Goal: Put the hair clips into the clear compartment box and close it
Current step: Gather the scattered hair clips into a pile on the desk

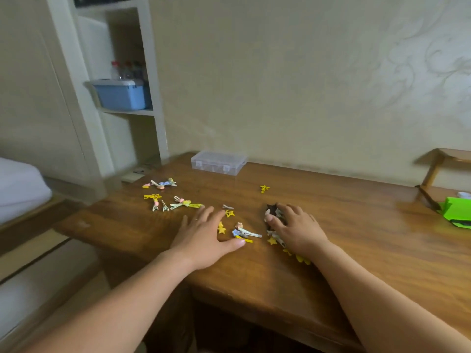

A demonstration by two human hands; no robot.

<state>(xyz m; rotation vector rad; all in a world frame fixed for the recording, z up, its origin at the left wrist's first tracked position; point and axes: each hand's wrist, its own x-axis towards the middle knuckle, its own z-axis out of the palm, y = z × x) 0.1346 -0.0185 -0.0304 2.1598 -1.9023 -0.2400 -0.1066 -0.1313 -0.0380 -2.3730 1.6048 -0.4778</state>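
- Wooden surface (344, 225) fills the lower frame.
- Closed clear compartment box (218, 163) at its far edge, centre.
- Hair clips (178, 202) scattered centre-left.
- Green object (457, 211) at right edge.

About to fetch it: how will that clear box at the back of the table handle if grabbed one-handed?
The clear compartment box looks empty, thin plastic, so probably light. It sits flat and low, unlikely to tip, though it may slide on the glossy wooden table.
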